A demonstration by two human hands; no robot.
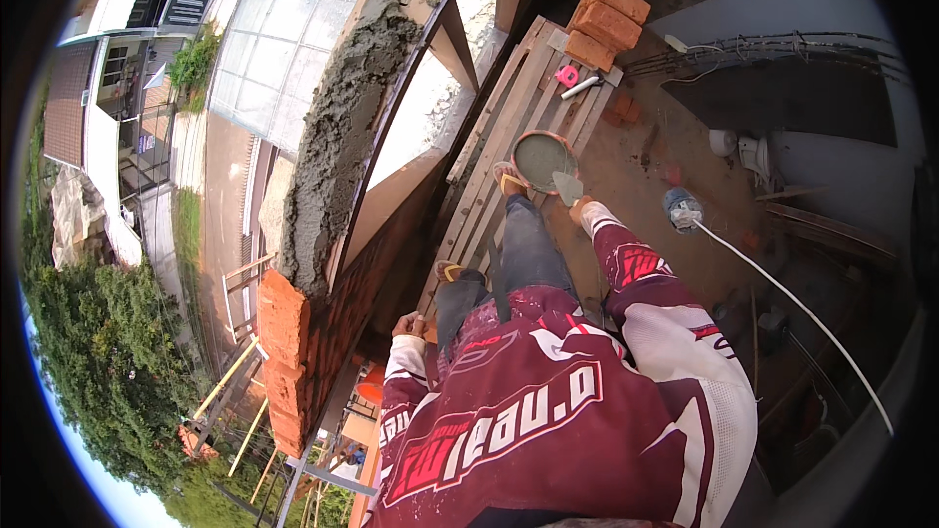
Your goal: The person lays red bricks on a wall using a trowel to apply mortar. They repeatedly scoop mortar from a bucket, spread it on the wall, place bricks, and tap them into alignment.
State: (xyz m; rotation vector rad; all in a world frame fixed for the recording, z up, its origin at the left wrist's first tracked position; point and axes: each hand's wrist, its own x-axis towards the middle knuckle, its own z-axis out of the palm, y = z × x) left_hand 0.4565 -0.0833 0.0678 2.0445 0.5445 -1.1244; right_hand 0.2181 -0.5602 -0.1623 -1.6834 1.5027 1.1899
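Note:
My right hand [581, 209] is closed round the handle of a trowel [566, 187]. The trowel's pale grey blade lies at the near rim of a round tub [517, 174], which holds wet grey mortar [541, 158]. On my left, my left hand [409, 325] is low beside the brick wall, its fingers curled; whether anything is in them is too small to tell. A thick bed of rough wet mortar [337, 142] covers the wall top ahead of the left hand. Bare orange bricks [284, 362] form the wall's nearer end.
I stand in sandals on a plank platform [484, 161]. At its far end are stacked bricks [608, 24], a pink tape measure [567, 75] and a white tube [580, 88]. A white cable [792, 298] hangs on the right. Left of the wall is a drop toward trees and roofs.

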